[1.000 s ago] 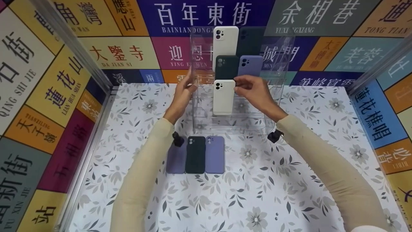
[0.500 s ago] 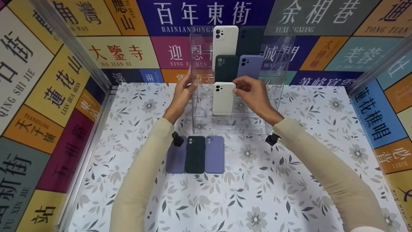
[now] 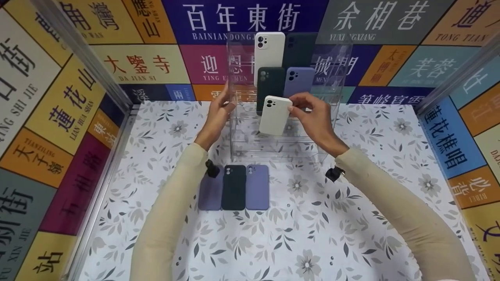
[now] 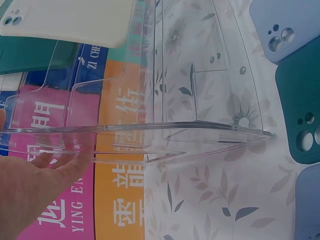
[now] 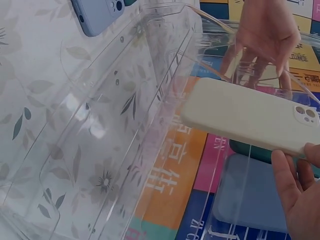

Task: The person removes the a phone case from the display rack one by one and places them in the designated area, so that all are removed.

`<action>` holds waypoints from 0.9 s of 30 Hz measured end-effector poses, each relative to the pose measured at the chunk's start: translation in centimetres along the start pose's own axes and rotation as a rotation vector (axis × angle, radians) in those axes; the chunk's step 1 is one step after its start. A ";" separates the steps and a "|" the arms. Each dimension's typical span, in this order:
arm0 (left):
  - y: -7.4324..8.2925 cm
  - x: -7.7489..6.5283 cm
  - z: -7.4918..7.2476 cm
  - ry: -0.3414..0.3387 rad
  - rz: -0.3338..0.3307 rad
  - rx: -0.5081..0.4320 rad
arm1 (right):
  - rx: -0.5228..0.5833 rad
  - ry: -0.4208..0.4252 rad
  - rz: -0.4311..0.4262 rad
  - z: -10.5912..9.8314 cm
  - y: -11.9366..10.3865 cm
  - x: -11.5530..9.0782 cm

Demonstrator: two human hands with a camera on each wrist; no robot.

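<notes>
My right hand [image 3: 314,117] pinches a white phone case [image 3: 274,116] by its upper right corner. The case leans, top toward the right, in front of the lower part of a clear tiered display stand [image 3: 233,136]. In the right wrist view, the same white phone case [image 5: 240,110] hangs apart from the stand's lower ledges. At the stand's left side, my left hand [image 3: 216,117] grips the edge of the side panel; the left wrist view shows its fingers [image 4: 70,162] through the plastic.
Higher on the stand are another white case [image 3: 269,52], two dark green cases, one at front [image 3: 269,84], and a purple case [image 3: 299,81]. Before the stand, a dark green case [image 3: 234,187] lies between two purple ones, one at right [image 3: 258,187]. Printed panels [image 3: 140,64] enclose the table.
The white case first sank slightly while upright, then came up and forward, tilting to the right in my right hand. My left hand keeps its grip on the stand. The head view shifted slightly.
</notes>
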State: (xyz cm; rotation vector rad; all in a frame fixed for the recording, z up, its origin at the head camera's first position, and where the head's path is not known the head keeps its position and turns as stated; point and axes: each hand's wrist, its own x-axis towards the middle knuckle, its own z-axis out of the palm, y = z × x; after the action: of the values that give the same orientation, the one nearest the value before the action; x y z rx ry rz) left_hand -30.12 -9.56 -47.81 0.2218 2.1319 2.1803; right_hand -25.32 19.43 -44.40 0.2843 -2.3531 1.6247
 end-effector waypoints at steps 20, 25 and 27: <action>0.1 -0.2 0.0 0.003 0.008 0.010 | 0.041 -0.070 -0.052 -1.8 0.2 -3.2; 0.0 -0.2 0.0 -0.007 0.018 0.007 | 0.061 -0.084 -0.050 -2.1 0.9 -3.9; 0.1 -0.2 0.0 -0.010 0.016 0.005 | 0.060 -0.089 -0.048 -2.2 1.1 -4.1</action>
State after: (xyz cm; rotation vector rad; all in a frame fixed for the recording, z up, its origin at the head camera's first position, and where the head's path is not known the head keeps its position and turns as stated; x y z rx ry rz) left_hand -29.94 -9.59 -47.76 0.2511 2.1375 2.1781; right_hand -21.55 21.93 -45.98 0.4309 -2.3452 1.6950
